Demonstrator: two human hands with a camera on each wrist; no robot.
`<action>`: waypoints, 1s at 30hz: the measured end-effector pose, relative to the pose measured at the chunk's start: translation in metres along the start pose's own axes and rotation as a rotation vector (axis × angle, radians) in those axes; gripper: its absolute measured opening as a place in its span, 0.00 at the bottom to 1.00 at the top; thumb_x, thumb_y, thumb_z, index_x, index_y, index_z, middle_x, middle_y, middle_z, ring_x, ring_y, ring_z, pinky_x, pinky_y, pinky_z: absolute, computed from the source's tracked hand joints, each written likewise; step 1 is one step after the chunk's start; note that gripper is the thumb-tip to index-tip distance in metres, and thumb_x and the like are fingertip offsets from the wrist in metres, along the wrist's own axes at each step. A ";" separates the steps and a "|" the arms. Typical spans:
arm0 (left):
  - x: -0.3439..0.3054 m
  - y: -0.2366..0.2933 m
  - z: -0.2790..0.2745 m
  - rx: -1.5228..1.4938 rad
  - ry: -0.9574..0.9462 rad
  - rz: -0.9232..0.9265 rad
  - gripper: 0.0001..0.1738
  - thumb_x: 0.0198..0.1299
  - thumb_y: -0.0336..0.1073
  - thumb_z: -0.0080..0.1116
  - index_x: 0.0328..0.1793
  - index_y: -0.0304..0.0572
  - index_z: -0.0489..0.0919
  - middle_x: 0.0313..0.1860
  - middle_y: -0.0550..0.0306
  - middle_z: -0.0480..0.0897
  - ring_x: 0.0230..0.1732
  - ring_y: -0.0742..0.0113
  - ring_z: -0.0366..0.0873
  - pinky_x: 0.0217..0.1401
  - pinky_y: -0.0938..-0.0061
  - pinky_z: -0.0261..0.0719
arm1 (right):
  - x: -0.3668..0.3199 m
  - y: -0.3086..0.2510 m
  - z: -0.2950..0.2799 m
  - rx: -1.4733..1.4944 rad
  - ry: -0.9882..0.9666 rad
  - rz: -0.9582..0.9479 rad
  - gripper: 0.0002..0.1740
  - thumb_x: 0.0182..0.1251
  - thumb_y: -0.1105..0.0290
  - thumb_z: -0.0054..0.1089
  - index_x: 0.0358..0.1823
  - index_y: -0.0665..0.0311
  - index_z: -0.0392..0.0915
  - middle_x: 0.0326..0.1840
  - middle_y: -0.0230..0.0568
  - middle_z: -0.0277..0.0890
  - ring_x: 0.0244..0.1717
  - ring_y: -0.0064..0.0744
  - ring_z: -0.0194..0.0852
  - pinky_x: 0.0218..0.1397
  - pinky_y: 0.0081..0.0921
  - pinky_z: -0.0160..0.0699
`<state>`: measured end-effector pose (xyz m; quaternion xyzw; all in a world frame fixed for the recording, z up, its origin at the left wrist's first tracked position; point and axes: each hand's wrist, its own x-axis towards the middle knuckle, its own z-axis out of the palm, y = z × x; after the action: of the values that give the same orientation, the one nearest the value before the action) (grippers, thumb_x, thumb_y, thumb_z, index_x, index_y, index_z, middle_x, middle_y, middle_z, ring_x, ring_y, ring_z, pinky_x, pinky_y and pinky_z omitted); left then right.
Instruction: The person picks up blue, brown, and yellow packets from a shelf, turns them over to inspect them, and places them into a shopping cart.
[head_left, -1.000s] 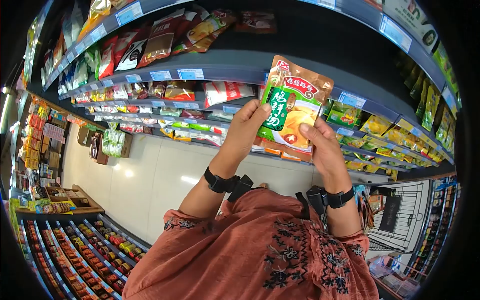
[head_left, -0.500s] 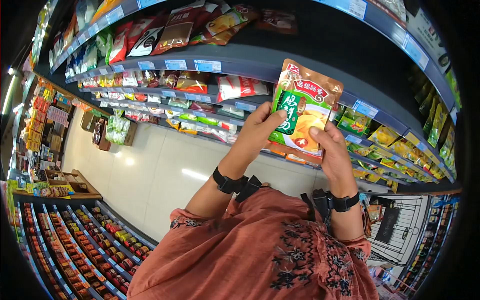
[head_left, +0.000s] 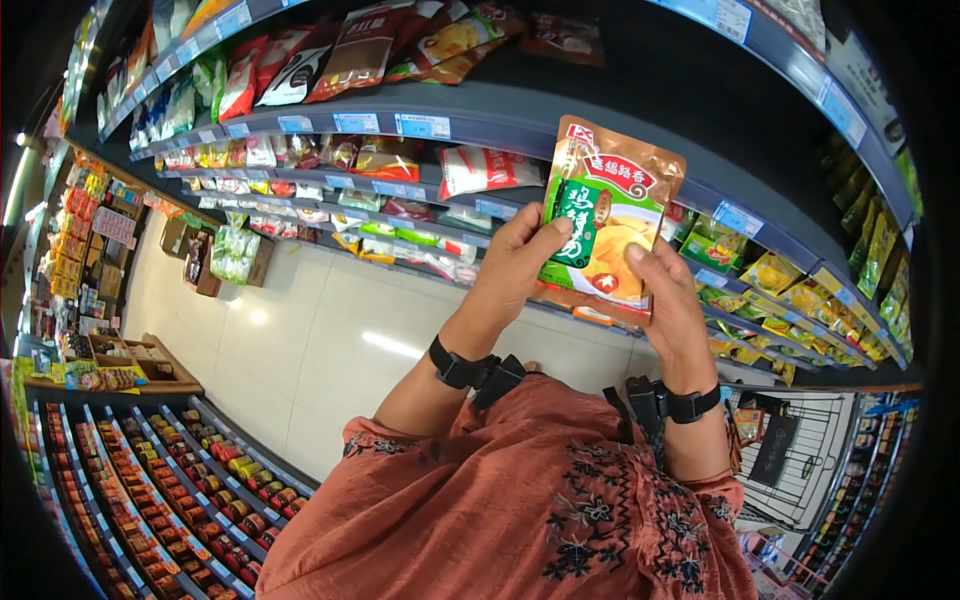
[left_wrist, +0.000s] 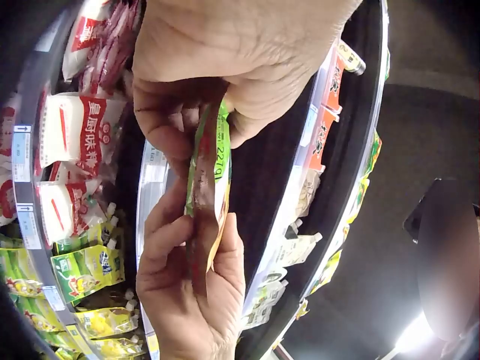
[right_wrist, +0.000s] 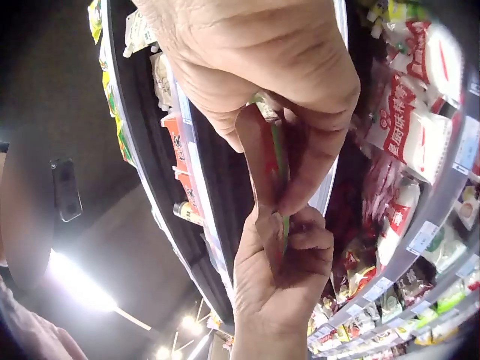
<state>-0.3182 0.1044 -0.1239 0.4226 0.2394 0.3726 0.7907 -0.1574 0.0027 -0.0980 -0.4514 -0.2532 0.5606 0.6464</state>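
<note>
A brown and green soup seasoning pouch (head_left: 612, 222), with a red label and a picture of soup on its front, is held up tilted before the shelves. My left hand (head_left: 514, 268) pinches its left edge, thumb on the front and fingers behind. On the lower right side my right hand (head_left: 668, 298) grips it the same way, thumb flat over the soup picture. Both wrist views show the pouch (left_wrist: 210, 187) edge-on between the two hands, with the fingers curled against its back.
Shelves with blue price tags (head_left: 424, 126) curve across the front, holding several bags (head_left: 490, 172) and yellow packets (head_left: 772, 270). A wire shopping cart (head_left: 805, 450) stands at the right. Racks of jars (head_left: 235, 500) are at the lower left, beside the tiled floor (head_left: 330, 330).
The view has shifted slightly, so hands and pouch appear a little further right than a second ago. Both hands keep the same hold on the pouch.
</note>
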 end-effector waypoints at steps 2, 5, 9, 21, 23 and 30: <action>0.000 0.000 -0.002 0.016 0.001 -0.002 0.16 0.71 0.41 0.58 0.54 0.36 0.76 0.44 0.62 0.82 0.43 0.80 0.80 0.43 0.82 0.81 | 0.001 0.001 0.000 -0.003 -0.001 -0.009 0.22 0.74 0.68 0.56 0.65 0.70 0.71 0.59 0.43 0.78 0.56 0.28 0.80 0.59 0.26 0.82; -0.003 0.007 -0.006 -0.011 -0.010 -0.085 0.20 0.71 0.41 0.57 0.62 0.34 0.75 0.53 0.58 0.82 0.53 0.75 0.80 0.54 0.77 0.81 | 0.004 0.003 0.002 -0.003 0.011 -0.037 0.21 0.74 0.68 0.56 0.65 0.69 0.71 0.59 0.43 0.78 0.56 0.28 0.80 0.59 0.27 0.81; -0.004 0.006 -0.016 0.090 -0.052 -0.044 0.18 0.71 0.42 0.57 0.57 0.35 0.76 0.51 0.59 0.80 0.53 0.75 0.76 0.58 0.77 0.74 | 0.007 0.004 0.001 0.001 0.021 -0.050 0.21 0.75 0.68 0.56 0.65 0.70 0.71 0.59 0.43 0.78 0.57 0.28 0.80 0.60 0.26 0.80; -0.004 0.002 -0.019 0.160 -0.029 -0.013 0.09 0.71 0.37 0.54 0.48 0.40 0.79 0.41 0.69 0.78 0.45 0.81 0.70 0.53 0.82 0.67 | 0.003 -0.002 -0.001 -0.043 0.050 -0.079 0.22 0.73 0.67 0.58 0.65 0.70 0.72 0.58 0.39 0.79 0.55 0.24 0.79 0.60 0.22 0.77; -0.002 -0.001 -0.022 0.141 -0.036 -0.023 0.08 0.71 0.37 0.55 0.48 0.41 0.79 0.40 0.70 0.77 0.44 0.82 0.70 0.51 0.83 0.66 | 0.001 -0.004 -0.002 -0.037 0.050 -0.076 0.23 0.73 0.67 0.58 0.65 0.70 0.72 0.58 0.39 0.79 0.55 0.24 0.79 0.60 0.22 0.77; 0.000 -0.001 -0.018 0.143 -0.024 -0.040 0.08 0.71 0.36 0.54 0.48 0.42 0.80 0.39 0.72 0.78 0.41 0.84 0.70 0.45 0.84 0.67 | -0.002 -0.005 -0.005 -0.028 0.068 -0.073 0.23 0.72 0.67 0.59 0.64 0.70 0.73 0.57 0.40 0.79 0.55 0.24 0.79 0.59 0.23 0.78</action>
<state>-0.3302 0.1124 -0.1342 0.4778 0.2643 0.3337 0.7684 -0.1514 -0.0002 -0.0959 -0.4696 -0.2552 0.5172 0.6684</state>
